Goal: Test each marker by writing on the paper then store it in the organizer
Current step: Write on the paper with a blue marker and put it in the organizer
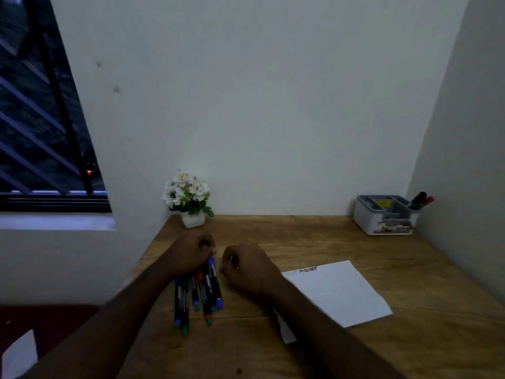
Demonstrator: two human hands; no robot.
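Both forearms reach in; left hand (191,251) fisted on the marker pile (198,292), right hand (246,266) curled, contents unclear. Markers: light, stiff, slick; grip mid-barrel.

Dim, bluish, soft blur, wide-angle edge warp.

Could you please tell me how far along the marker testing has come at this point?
Early on. The paper carries one short line of writing, and a few markers stand in the organizer. Both fists, left hand and right hand, are curled at the pile of markers; what they grip is unclear. Several markers remain untested.
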